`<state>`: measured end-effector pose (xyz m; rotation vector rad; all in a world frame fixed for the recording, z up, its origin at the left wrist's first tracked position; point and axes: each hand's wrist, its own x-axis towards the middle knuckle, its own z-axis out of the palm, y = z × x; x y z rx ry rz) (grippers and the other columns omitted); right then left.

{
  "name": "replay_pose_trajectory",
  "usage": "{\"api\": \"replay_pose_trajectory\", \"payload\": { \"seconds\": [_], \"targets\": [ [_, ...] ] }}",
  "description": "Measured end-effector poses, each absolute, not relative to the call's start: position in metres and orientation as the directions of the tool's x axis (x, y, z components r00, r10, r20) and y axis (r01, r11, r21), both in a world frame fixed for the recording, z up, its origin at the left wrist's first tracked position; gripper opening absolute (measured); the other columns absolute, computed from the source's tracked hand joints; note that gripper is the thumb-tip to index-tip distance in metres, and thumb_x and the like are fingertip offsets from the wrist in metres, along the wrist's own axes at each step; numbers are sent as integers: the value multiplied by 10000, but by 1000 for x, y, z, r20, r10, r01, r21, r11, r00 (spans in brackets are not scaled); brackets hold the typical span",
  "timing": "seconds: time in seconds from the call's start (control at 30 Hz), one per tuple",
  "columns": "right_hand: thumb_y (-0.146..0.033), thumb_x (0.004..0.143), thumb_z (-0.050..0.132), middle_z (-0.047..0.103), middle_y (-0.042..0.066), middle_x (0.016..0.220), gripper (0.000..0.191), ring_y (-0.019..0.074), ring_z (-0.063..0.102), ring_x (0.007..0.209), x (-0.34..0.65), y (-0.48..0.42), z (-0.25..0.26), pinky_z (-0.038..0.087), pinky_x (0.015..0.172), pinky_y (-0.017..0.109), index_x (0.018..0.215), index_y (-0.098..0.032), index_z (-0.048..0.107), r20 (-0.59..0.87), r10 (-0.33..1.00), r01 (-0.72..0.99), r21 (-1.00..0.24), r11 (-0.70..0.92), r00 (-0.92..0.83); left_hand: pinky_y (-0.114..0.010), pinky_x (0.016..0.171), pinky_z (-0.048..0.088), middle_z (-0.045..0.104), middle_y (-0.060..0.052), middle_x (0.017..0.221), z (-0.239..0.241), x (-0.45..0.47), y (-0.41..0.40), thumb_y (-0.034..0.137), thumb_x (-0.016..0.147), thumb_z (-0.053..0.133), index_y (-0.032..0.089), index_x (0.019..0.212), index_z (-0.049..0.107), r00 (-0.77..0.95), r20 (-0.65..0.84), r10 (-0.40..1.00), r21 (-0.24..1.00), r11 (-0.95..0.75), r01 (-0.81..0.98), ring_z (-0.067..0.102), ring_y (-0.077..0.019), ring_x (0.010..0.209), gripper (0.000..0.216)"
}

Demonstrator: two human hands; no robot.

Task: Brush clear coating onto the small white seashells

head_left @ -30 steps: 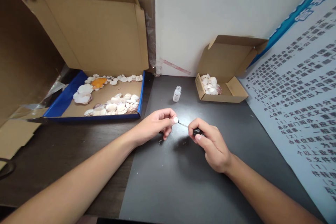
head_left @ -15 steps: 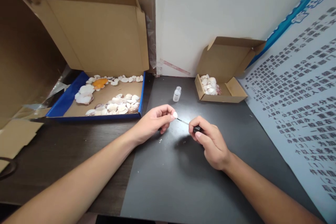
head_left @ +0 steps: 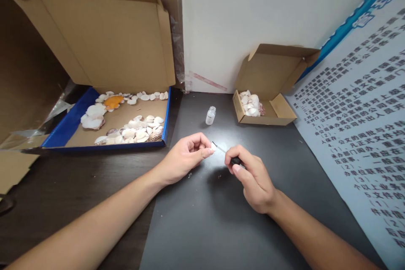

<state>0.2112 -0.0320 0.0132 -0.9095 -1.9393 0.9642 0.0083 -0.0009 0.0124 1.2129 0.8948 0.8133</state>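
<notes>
The right hand [head_left: 253,177] is closed on the black handle [head_left: 236,160] of a thin brush [head_left: 221,149], thumb and fingers clamped round it. The brush's long axis runs slantwise, from the handle at the lower right up and leftward, so the dark tip points away from the right hand toward the left. That tip is at the upper edge of a small white shell [head_left: 213,147]; whether it touches cannot be told. The left hand [head_left: 191,158] pinches the shell between thumb and forefinger, above the mat, its free part facing right toward the brush; it is too small to tell its long axis. Beyond the hands, a small clear bottle [head_left: 210,115] stands upright with its neck open on a dark grey mat [head_left: 196,228], where a few pale specks lie. The mat covers part of a dark wood-grained table [head_left: 79,185]. At the back left, a blue-edged box [head_left: 104,147] with its lid raised holds many shells, one of them orange [head_left: 113,102]; at the back right, a smaller open carton [head_left: 265,120] holds more. A white panel [head_left: 247,8] rises behind, and a printed sheet [head_left: 357,135] slopes along the right.
</notes>
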Motion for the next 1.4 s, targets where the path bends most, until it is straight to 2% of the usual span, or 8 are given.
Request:
{"api": "replay_pose_trajectory", "payload": {
  "seconds": [0.3,0.5,0.9,1.1,1.27,1.4],
  "targets": [
    [-201,928,394,430,-46,603,102,132,389,525,212,-35,13,335,517,264,886,-217,485,317,835,262,-847,463,-450,-229,506,261,430,82,637,13,7,0,390,868,664,183,852,535,392,-100,914,994,112,-9,354,-60,514,245],
    [-195,922,398,460,-40,626,106,128,404,529,211,-32,14,347,522,257,871,-214,489,300,850,307,-838,451,-433,-233,515,255,413,86,606,10,8,-2,379,888,637,179,879,560,458,-96,884,995,90,36,347,-65,516,215],
    [-237,949,403,437,-46,598,134,133,395,504,215,-32,12,328,508,267,858,-221,499,318,827,335,-801,496,-464,-243,541,251,387,84,598,12,10,-4,387,889,621,186,849,539,447,-79,891,997,81,15,310,-83,537,221],
    [-244,947,394,432,-47,605,157,127,390,503,214,-29,12,316,505,266,833,-219,498,322,834,347,-797,494,-447,-245,589,282,415,64,652,15,11,-4,365,880,622,167,842,560,506,-46,861,999,49,7,345,-93,604,211],
    [-238,942,398,426,-48,597,148,127,380,491,213,-31,13,304,500,270,833,-219,497,323,832,339,-800,494,-451,-244,544,256,391,81,608,15,12,-4,410,878,619,188,865,527,430,-88,898,996,93,8,319,-88,544,241],
    [-252,945,397,439,-41,607,155,131,395,500,213,-31,13,314,504,271,835,-217,501,325,834,346,-797,495,-445,-244,559,270,409,72,630,14,10,-4,390,878,618,182,854,541,469,-68,881,998,62,29,335,-90,566,223]
  ]
}}
